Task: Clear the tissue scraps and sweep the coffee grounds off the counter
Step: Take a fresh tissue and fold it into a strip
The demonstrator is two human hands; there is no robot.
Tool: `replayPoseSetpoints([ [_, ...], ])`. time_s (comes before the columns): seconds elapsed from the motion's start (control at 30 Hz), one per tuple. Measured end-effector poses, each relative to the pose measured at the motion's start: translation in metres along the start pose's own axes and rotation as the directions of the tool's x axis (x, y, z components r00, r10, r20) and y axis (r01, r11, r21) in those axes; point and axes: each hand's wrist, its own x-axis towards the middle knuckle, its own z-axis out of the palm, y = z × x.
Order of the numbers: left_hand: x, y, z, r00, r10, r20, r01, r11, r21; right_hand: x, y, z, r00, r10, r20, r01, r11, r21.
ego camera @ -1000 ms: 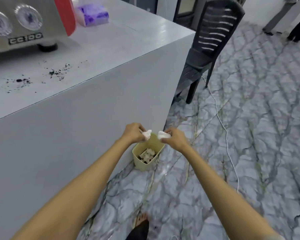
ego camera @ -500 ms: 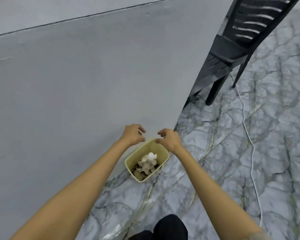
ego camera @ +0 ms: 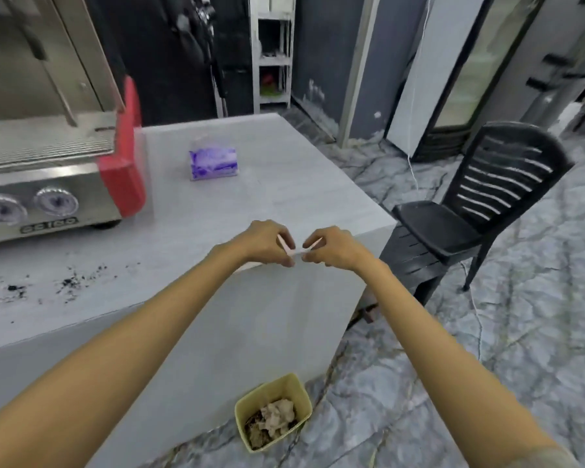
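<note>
Both hands are hovering over the front edge of the worktop (ego camera: 284,184), close to its right corner. The left hand (ego camera: 267,243) and the right hand (ego camera: 335,246) are each pinching one end of a small white tissue scrap (ego camera: 296,253) between thumb and fingertips, the other fingers curling in. The scrap is stretching between them just above the edge line.

Coffee grounds (ego camera: 71,282) are lying scattered on the worktop well to the left of the hands, in front of the espresso machine (ego camera: 48,146), which is taking up the rear left. A purple tissue pack (ego camera: 212,162) is sitting further back, beside the machine's red side. Between pack, grounds and hands the surface is lying open.

Down on the floor (ego camera: 453,383), a yellow bin (ego camera: 274,388) is standing against the worktop's front face, below the hands, holding crumpled tissues (ego camera: 279,412). A black chair (ego camera: 480,211) is crowding the worktop's right corner, and a white cable (ego camera: 477,315) is trailing across the floor beside it.
</note>
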Motion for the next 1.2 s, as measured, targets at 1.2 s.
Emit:
replayPoseSetpoints([
  [1.2,0.181,-0.158,-0.17,0.802,-0.402,-0.442,0.216,0.885,-0.413,0.327,-0.15,-0.008,0.902,-0.428,0.06,0.431,0.901,-0.051],
])
